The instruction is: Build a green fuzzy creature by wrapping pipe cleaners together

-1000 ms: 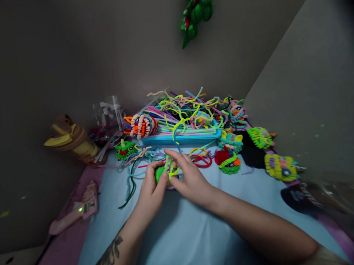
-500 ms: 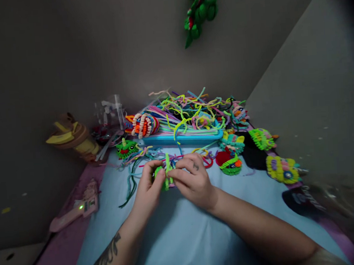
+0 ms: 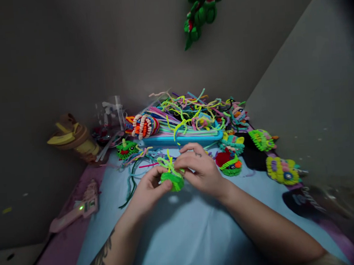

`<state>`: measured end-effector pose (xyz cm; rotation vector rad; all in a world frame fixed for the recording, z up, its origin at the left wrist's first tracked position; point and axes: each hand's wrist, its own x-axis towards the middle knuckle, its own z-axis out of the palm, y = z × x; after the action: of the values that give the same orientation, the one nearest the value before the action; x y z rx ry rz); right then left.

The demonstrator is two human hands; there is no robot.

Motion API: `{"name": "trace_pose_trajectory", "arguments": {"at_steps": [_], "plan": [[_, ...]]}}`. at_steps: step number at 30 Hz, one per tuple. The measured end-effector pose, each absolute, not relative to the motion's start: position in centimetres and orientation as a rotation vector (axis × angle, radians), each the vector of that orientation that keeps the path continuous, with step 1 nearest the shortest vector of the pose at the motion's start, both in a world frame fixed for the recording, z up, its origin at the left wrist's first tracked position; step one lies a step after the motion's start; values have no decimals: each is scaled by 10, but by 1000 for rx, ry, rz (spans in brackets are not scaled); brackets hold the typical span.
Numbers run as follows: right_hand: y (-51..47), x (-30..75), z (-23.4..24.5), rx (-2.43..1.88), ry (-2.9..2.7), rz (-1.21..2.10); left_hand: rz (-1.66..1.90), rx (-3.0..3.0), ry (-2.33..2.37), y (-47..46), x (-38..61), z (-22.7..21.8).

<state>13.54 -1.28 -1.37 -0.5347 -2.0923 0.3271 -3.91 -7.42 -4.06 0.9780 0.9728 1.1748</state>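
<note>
Green piece, head view: above the tabletop, roundish, without clear long axis. Left hand, nearer, has its grip clamped on the left side; right hand lies upper right, grip closure hidden.

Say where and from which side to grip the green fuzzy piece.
Likely the left edge of the green fuzzy piece, from the left: its body is compact there, while thin loops rise on top and the right hand is opposite.
</note>
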Motion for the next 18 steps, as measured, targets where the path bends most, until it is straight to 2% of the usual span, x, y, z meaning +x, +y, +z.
{"name": "trace_pose_trajectory", "arguments": {"at_steps": [7, 11, 18], "plan": [[-9, 150, 3, -394, -2346, 431, 1234, 932, 989, -74, -41, -41], [-6, 156, 7, -335, -2391, 598, 1246, 903, 1007, -74, -42, -41], [-10, 159, 3, -459, -1857, 996, 1255, 904, 1110, -72, -45, -42]]}}
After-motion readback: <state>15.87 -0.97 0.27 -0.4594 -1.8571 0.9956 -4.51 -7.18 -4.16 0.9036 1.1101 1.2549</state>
